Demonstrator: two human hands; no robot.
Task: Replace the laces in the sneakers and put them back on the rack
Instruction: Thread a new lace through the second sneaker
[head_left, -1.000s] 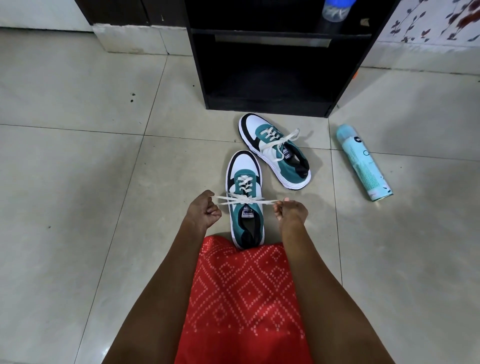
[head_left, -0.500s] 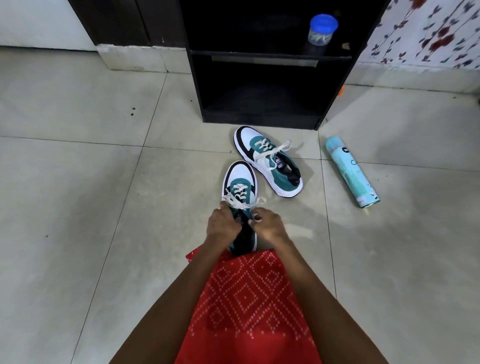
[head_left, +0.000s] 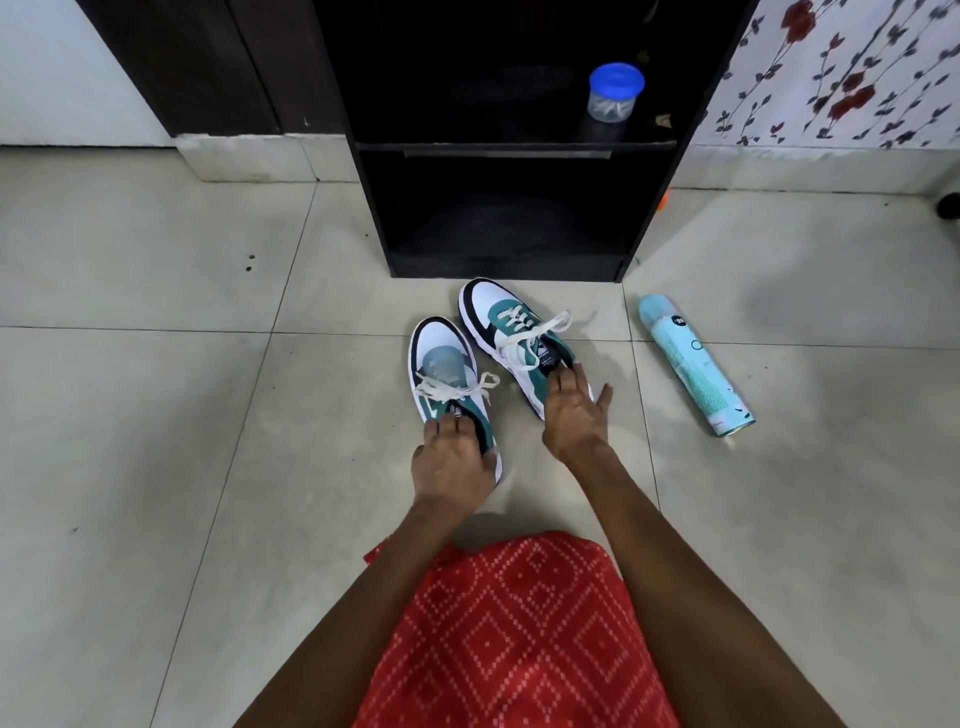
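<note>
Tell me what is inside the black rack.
A blue-lidded clear jar stands on the rack's upper shelf. The lower shelf shows only shadow; its back corners are too dark to judge.

The rack (head_left: 511, 150) is cut off above. The right hand (head_left: 571, 421) hides the heel of the sneaker nearer the rack (head_left: 493, 306), the left hand (head_left: 449, 462) that of the farther sneaker (head_left: 441, 353).
</note>
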